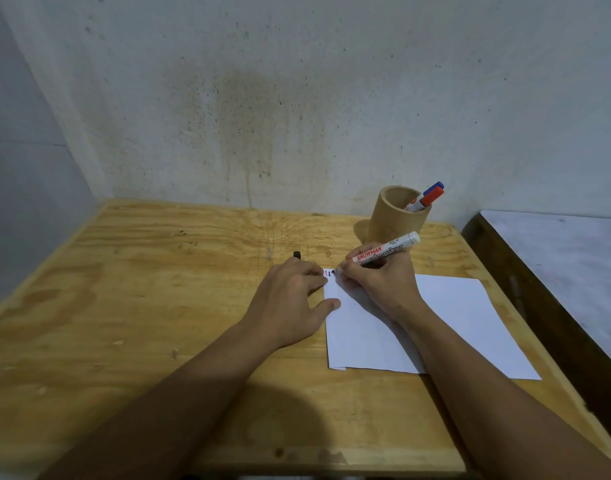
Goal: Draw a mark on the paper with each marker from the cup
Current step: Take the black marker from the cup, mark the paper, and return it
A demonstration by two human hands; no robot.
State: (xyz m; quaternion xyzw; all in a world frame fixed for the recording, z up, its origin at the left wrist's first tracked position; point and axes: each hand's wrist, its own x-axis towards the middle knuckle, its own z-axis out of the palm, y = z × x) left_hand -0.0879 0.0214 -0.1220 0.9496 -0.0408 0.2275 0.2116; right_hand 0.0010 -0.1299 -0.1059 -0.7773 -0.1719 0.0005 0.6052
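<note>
Right hand (376, 285) grips the black marker (383, 252) on the paper (453, 323), left hand (293, 296) holds its cap (297, 255) and presses flat, so a slip could smear the marks (328, 273)

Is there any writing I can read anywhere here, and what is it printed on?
"SNOWMAN": red band on the white marker held in the right hand.
"Boardmaker"-like word below it: partly hidden by the fingers, not certain.
Small print near that marker's end: too blurred.
Markers in the cup: labels unreadable.
</note>
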